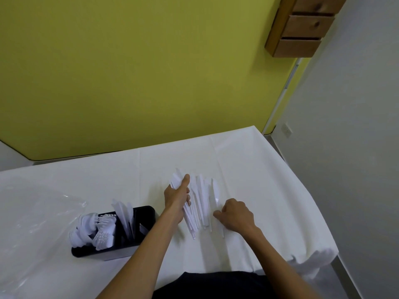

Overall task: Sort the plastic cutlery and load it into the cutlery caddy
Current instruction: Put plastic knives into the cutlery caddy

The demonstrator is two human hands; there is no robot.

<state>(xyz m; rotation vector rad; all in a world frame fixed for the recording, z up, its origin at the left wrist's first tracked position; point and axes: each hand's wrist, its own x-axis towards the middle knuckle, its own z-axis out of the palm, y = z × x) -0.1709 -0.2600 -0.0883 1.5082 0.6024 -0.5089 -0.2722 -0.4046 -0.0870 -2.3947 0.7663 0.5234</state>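
Gripped in the left hand [176, 196] is a bundle of white plastic knives [190, 219]; loose knives [208, 203] on the tablecloth [269, 180] are pinched by the right hand [235, 214]. Left of both, the black caddy [121, 249] is partly loaded.

Bright, even light washes out the white tablecloth [248, 169], shadows faint, wide-angle edges bent, details slightly soft

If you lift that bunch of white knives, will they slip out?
Probably a few could. The left hand grips the knife bunch near its middle, and the smooth handles fan out loosely below. They look thin and light, so lifting should be easy. Knives in the black caddy lean, suggesting they slide readily.
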